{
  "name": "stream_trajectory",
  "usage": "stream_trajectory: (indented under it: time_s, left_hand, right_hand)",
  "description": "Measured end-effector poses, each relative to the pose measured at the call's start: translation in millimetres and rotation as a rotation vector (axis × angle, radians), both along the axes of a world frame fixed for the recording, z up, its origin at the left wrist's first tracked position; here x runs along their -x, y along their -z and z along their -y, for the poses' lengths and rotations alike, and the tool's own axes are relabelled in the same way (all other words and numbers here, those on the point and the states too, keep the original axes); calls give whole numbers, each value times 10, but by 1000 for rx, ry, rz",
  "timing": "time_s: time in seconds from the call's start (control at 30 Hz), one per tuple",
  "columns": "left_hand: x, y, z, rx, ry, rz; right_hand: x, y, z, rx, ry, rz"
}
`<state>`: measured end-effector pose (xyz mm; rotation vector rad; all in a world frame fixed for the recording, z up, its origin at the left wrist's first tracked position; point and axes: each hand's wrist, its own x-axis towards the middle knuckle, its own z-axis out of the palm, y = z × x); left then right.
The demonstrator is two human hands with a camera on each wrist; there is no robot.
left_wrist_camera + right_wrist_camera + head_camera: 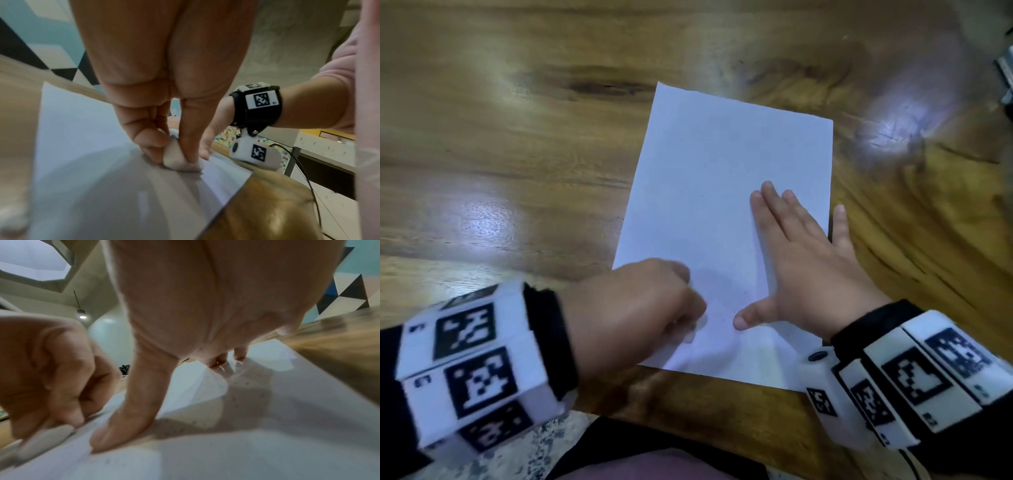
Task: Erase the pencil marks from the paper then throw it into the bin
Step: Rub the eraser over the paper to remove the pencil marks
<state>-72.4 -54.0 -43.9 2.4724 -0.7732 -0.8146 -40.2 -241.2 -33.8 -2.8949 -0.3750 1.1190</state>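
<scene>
From the head view, the sheet of paper [722, 212] lay flat on the wooden counter [517, 154], bare wood open to its left and beyond its far edge. The left hand [640, 308] sat curled over the near left part of the sheet, its grip closed on a pale eraser [697, 325]. The right hand [801, 260] lay spread flat, fingers straight, little finger off the right edge.

From the left wrist, thumb and fingers pinched the eraser [176, 155] against the paper [82, 146], near the sheet's near corner.

From the right wrist, the right thumb [131, 410] pressed the paper [246, 451]; the eraser [43, 441] lay just beside it.
</scene>
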Motion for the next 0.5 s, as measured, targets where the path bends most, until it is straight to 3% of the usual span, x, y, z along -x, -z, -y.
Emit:
stream_trajectory:
  time_s: [0.07, 0.27, 0.4, 0.5]
  left_hand:
    - [-69, -22, 15, 13, -23, -17]
    - [-363, -3, 233, 79, -132, 171]
    - [-11, 32, 51, 90, -88, 53]
    - [-88, 4, 55, 67, -83, -20]
  right_hand:
    - [5, -2, -2, -4, 2, 6]
    - [7, -7, -10, 9, -4, 6]
    - [1, -3, -7, 4, -8, 9]
    - [0, 4, 2, 6, -24, 5]
